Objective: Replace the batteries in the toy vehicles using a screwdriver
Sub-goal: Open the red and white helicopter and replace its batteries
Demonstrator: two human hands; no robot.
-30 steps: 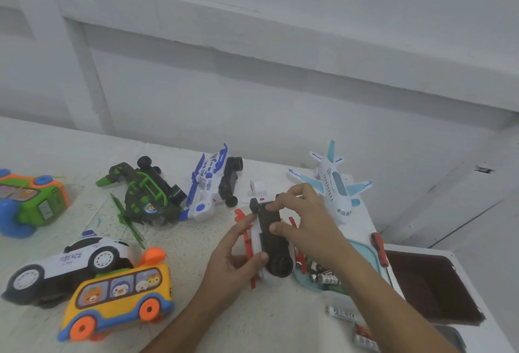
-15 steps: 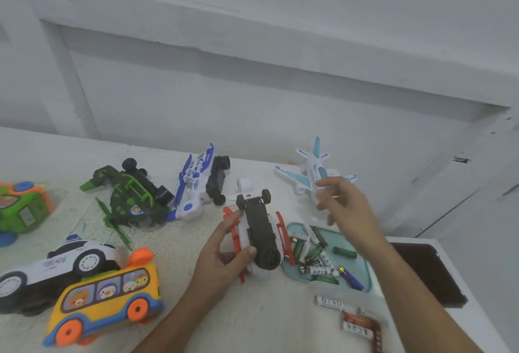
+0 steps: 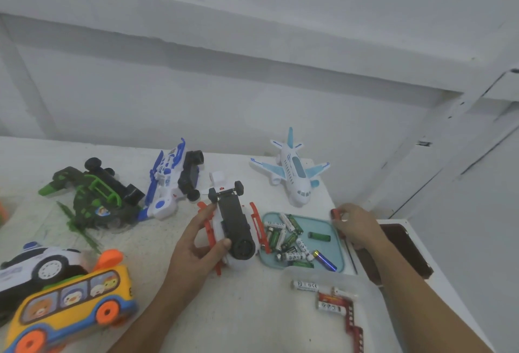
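**Upturned toy in one hand, screwdriver under the other**

We count seven toy vehicles on the white table (image 3: 252, 310). Our left hand (image 3: 196, 246) wraps around the upturned white toy plane with red wings and a black underside (image 3: 234, 226), thumb and fingers pinching its sides, wheels pointing up. Our right hand (image 3: 358, 226) lies closed over the red-handled screwdriver (image 3: 335, 214) just beside the tray's right edge; only the handle tip shows.

Between both hands sits one teal plastic tray (image 3: 331, 229) with a heap of loose batteries (image 3: 289, 240), too jumbled to count. Three white batteries (image 3: 306, 286) lie in front of it by red packaging (image 3: 351, 321).

The other six vehicles: a white and light-blue airliner (image 3: 292, 170), a white and blue plane (image 3: 168, 181) on its side, a green and black helicopter (image 3: 95, 198), a white police car (image 3: 42, 262), a yellow bus (image 3: 70, 307), and an orange sliver at the left edge (image 3: 2, 212).
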